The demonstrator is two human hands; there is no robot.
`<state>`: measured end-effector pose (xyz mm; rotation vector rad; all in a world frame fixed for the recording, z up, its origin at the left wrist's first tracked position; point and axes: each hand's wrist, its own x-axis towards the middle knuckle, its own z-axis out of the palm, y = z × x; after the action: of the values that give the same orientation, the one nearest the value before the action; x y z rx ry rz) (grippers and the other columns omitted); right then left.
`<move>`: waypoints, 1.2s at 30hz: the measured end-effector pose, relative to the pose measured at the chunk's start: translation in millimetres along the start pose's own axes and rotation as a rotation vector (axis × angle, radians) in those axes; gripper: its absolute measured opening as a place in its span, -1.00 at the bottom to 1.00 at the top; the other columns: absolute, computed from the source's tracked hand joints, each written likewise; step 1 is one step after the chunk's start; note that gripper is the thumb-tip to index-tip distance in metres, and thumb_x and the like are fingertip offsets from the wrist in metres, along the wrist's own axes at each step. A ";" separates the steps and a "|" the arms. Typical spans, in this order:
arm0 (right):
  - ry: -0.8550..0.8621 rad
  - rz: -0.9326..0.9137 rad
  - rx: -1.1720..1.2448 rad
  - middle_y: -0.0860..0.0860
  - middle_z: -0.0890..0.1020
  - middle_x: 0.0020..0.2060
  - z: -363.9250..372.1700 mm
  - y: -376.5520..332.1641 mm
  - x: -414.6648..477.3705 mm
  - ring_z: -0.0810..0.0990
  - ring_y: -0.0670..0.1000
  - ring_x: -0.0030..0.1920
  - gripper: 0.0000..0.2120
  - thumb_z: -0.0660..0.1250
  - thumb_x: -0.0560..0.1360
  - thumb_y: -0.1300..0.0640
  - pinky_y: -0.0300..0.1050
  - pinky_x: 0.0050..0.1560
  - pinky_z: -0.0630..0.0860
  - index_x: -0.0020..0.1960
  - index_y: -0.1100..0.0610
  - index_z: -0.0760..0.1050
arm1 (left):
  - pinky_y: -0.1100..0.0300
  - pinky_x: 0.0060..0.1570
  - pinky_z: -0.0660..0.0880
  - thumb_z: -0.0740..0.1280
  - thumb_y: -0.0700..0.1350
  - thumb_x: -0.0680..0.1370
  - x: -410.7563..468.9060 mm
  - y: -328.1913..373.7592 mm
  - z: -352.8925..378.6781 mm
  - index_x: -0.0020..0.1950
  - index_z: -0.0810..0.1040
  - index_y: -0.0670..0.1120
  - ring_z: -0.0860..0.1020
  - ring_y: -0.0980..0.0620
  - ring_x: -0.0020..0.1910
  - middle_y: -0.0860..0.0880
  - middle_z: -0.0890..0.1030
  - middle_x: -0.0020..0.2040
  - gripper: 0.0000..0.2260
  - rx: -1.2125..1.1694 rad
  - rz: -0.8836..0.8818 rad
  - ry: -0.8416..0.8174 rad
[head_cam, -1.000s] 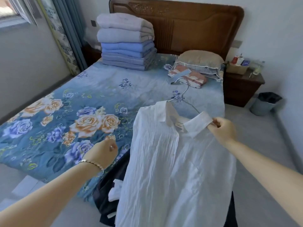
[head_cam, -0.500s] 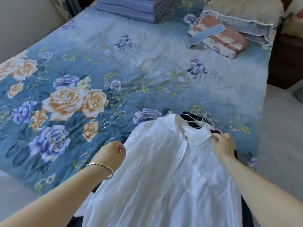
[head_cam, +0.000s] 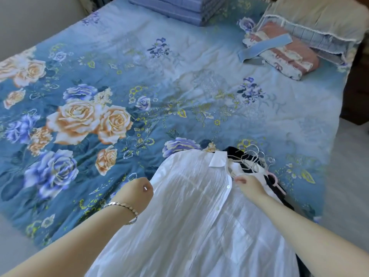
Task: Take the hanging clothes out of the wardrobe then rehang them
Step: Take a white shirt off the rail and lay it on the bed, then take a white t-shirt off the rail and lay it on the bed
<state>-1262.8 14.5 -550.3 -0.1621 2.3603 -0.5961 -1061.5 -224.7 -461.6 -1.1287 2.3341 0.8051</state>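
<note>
A white crinkled shirt (head_cam: 191, 212) lies on the near corner of the bed, on top of dark clothes (head_cam: 273, 182) whose edges show at its right. Several hangers (head_cam: 253, 158), wire and one pink, stick out past the collar. My right hand (head_cam: 249, 185) pinches the shirt's front edge just below the collar. My left hand (head_cam: 135, 194), with a bracelet on the wrist, grips the shirt's left shoulder edge with curled fingers.
The bed has a blue floral cover (head_cam: 139, 86). A stack of folded blue blankets (head_cam: 179, 7) sits at its far end. A pillow (head_cam: 319, 19) and a folded pink patterned cloth (head_cam: 283, 56) lie at the far right. Bare floor (head_cam: 347, 186) runs along the right side.
The shirt has come down from hanging in the air onto the bed, over the dark clothes. My right hand shifted from the collar tip to the front edge. My view tilted down toward the bed.
</note>
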 end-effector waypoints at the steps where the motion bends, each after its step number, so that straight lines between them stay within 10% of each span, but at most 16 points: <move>1: -0.081 -0.030 -0.025 0.13 0.57 0.12 1.1 -19.2 -10.4 0.52 0.10 0.14 -0.76 0.16 0.57 0.23 -0.12 0.08 0.41 0.16 0.21 0.52 | 0.10 -0.12 0.48 0.13 -0.21 0.55 -5.9 -3.3 -7.6 -0.07 0.52 -0.14 0.56 -0.09 -0.15 -0.09 0.62 -0.12 -0.82 0.017 0.010 0.013; 6: -0.302 -0.291 -0.290 0.11 0.60 0.06 13.2 -133.6 -86.9 0.47 -0.01 -0.07 -0.75 0.14 0.56 0.19 -0.23 -0.09 0.37 0.15 0.16 0.53 | 0.20 -0.16 0.40 0.10 -0.16 0.58 -53.7 -38.1 -60.4 -0.10 0.43 -0.02 0.47 -0.01 -0.16 -0.02 0.54 -0.10 -0.85 0.024 -0.001 0.092; 12: -0.358 -0.657 -0.534 0.06 0.59 0.13 54.8 -279.0 -239.9 0.53 0.09 0.17 -0.71 0.14 0.56 0.16 -0.14 0.11 0.43 0.20 0.14 0.52 | 0.29 -0.22 0.34 0.06 -0.06 0.54 -152.4 -132.5 -137.5 -0.29 0.26 0.09 0.50 0.04 -0.19 0.11 0.35 -0.33 -0.80 0.058 -0.011 0.218; 16: -0.376 -0.898 -0.611 0.12 0.60 0.11 100.8 -361.3 -359.0 0.56 0.14 0.11 -0.73 0.15 0.56 0.14 0.00 0.12 0.50 0.16 0.20 0.52 | 0.34 -0.16 0.39 0.14 -0.09 0.55 -246.8 -212.6 -191.5 -0.05 0.37 0.07 0.51 -0.02 -0.06 0.01 0.55 0.00 -0.93 -0.026 -0.086 0.379; 36: -0.731 -2.045 -0.795 -0.07 0.55 -0.18 364.0 -509.5 -921.3 0.51 -0.06 -0.23 -0.79 0.19 0.53 0.08 -0.25 -0.21 0.46 0.03 0.09 0.57 | 0.16 0.06 0.44 0.12 -0.05 0.56 -754.0 -543.8 -215.5 0.12 0.49 -0.04 0.53 -0.08 0.11 -0.05 0.58 0.12 -0.77 -0.283 -1.083 0.975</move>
<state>-351.2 -323.8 -6.6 -2.6190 0.8075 -0.1867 -211.9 -217.3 -27.0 -2.9770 1.6274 0.1267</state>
